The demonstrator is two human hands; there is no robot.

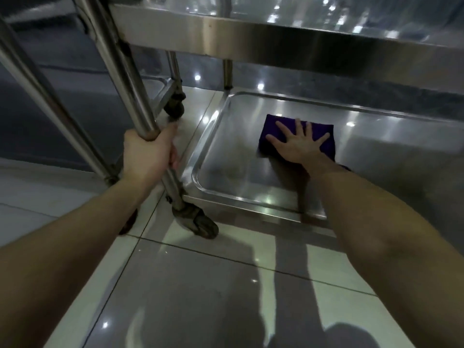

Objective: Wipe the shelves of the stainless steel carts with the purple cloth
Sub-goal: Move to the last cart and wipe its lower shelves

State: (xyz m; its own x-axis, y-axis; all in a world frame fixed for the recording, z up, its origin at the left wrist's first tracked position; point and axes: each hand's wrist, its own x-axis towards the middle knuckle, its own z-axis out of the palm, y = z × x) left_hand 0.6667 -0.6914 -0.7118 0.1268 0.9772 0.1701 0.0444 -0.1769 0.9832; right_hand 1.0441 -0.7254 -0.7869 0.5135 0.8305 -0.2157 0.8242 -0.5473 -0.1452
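Observation:
A folded purple cloth [324, 136] lies flat on the bottom shelf [233, 167] of a stainless steel cart. My right hand [297, 144] presses on the cloth with fingers spread wide, palm down. My left hand [148, 154] is wrapped around the cart's front left upright post [120, 61], low down, just above the shelf corner. An upper shelf [263, 38] of the same cart overhangs the bottom one at the top of the view.
A second steel cart [50, 101] stands close on the left, its post and caster [174, 106] beside the first cart. The near caster [200, 224] sits on the glossy tiled floor [200, 285] in front of me.

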